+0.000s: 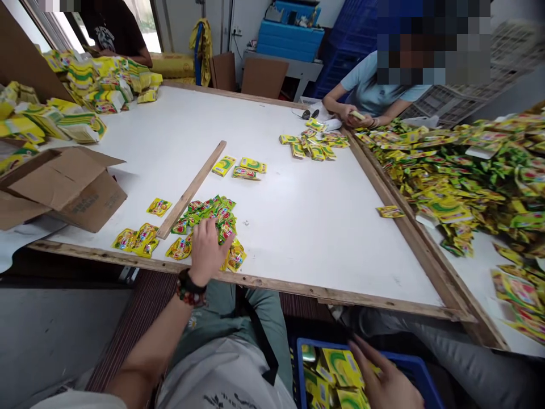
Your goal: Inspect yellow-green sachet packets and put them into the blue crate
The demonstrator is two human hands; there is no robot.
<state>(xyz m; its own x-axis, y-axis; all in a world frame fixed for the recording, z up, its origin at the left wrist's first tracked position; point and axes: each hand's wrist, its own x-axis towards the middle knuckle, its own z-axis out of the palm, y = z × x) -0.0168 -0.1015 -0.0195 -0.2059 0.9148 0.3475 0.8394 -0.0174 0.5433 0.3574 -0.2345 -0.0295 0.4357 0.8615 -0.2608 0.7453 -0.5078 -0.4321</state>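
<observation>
My left hand point(206, 250), with bracelets at the wrist, lies over a heap of small candy packets near the table's front edge. Its fingers are apart and rest on the packets. Green packets point(200, 213) spread beyond the fingertips, and yellow packets point(179, 248) lie on both sides of the hand. Low on the right, my right hand point(389, 380) reaches over a blue crate point(419, 369) beside my leg. Its fingers look stretched out and hold nothing visible. Yellow-green boxes point(340, 366) fill the crate.
A wooden strip point(193, 187) lies across the white table point(298, 227). Small boxes point(253, 165) sit past it. Left are a cardboard box point(72, 187) and stacked flat cartons point(80, 125). A packet heap point(447, 182) fills the right side. Two people sit at the far side.
</observation>
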